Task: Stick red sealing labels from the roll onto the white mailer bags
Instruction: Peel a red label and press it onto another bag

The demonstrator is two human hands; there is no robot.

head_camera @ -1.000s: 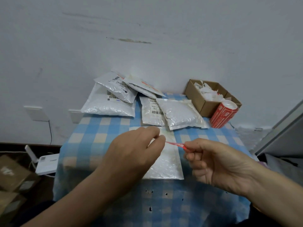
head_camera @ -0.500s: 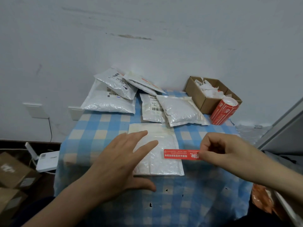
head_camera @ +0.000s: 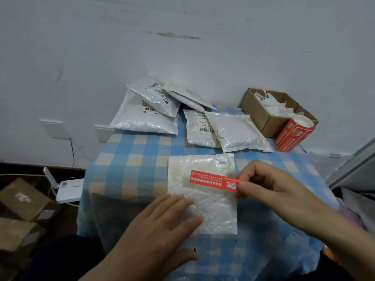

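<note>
Pinching one end of a red label (head_camera: 214, 180), the right hand (head_camera: 269, 189) holds it over a white bag (head_camera: 211, 201) lying on the desk (head_camera: 132, 169); the left hand (head_camera: 162, 224) presses flat on the bag's near corner. The label roll (head_camera: 294, 134) leans against a box (head_camera: 269, 118).

label (head_camera: 211, 179) print: unreadable | mailer bag (head_camera: 215, 216) corner: under left hand (head_camera: 162, 226)

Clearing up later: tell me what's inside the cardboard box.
The cardboard box holds crumpled white paper scraps. They cover its bottom, so anything underneath them cannot be seen.
</note>
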